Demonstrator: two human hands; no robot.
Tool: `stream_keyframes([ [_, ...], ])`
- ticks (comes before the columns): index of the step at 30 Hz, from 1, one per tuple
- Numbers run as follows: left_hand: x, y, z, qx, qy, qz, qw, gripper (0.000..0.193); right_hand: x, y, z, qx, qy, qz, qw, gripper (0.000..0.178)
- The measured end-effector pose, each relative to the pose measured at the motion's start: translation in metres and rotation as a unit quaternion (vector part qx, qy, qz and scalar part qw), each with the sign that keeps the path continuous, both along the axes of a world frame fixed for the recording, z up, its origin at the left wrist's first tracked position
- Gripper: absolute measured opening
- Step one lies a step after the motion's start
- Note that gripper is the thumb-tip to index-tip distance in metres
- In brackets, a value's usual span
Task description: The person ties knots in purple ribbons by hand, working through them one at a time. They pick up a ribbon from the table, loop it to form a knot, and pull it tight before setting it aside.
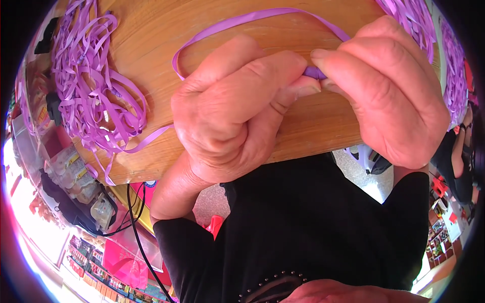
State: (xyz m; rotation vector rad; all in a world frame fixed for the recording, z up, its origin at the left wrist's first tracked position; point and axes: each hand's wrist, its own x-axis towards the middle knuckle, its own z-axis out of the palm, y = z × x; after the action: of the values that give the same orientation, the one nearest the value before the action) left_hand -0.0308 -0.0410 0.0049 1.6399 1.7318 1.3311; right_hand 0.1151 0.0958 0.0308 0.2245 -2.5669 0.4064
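Observation:
Both my hands meet over the wooden table (151, 40), pinching a purple ribbon (252, 16). My left hand (232, 106) grips it between thumb and forefinger. Close beside it, my right hand (386, 86) pinches the same ribbon with its fingertips. Between the fingertips a short, darker purple piece (314, 73) shows, rolled or folded; its exact form is mostly hidden by the fingers. From the hands the ribbon arcs in a loop across the table behind the left hand.
A tangled heap of purple ribbons (93, 86) covers the table's left side, some hanging over the edge. More purple ribbons (411, 22) lie at the far right. Black cables (132, 212) hang at the lower left, near packets (76, 174) in clear plastic.

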Motion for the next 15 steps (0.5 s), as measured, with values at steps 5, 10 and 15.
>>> stream_keyframes([
  [5,0.002,0.003,-0.008,0.049,-0.063,-0.02,0.997,0.012,0.005,0.001,0.003,-0.049,-0.01,-0.002,0.999,0.034],
  [10,0.006,-0.001,-0.008,0.059,-0.075,-0.011,0.995,0.015,0.005,0.0,0.001,-0.1,-0.022,0.003,0.995,0.03],
  [15,0.006,-0.002,-0.012,0.078,-0.096,-0.023,0.992,0.016,0.002,0.0,0.002,-0.149,-0.038,0.007,0.988,0.027],
])
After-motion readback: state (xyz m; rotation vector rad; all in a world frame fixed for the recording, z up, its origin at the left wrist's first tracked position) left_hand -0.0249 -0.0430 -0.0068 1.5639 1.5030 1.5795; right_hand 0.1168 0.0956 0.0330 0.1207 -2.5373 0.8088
